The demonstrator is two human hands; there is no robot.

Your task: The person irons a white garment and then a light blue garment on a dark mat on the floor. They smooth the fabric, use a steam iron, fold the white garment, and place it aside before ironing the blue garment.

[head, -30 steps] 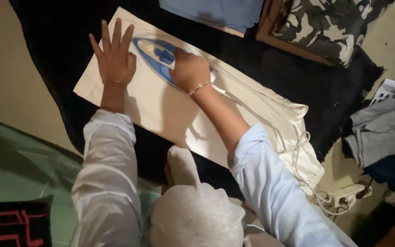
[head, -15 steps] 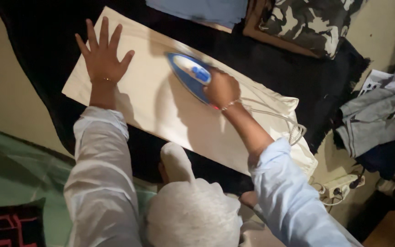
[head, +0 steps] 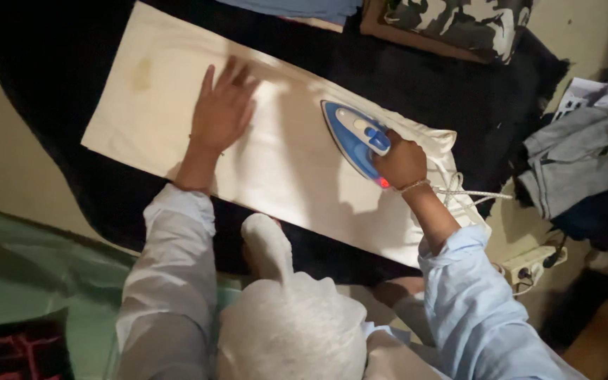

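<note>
A cream folded cloth (head: 276, 162) lies stretched out on a black blanket (head: 58, 77) on the floor. My left hand (head: 221, 111) rests flat on the cloth near its middle, fingers slightly apart. A blue and white iron (head: 353, 135) stands on the cloth's right part, and my right hand (head: 401, 162) grips its handle at the rear. The iron's braided cord (head: 473, 193) trails off to the right.
A camouflage-pattern cushion (head: 459, 21) and a blue folded cloth (head: 304, 8) lie at the top. Grey clothes (head: 578, 162) are piled at the right. A white power strip (head: 533, 262) sits by my right sleeve. A green mat (head: 29, 274) covers the lower left.
My right hand has slid the iron rightward along the cloth. My left hand has shifted from the cloth's left end toward its middle. The view has drifted.
</note>
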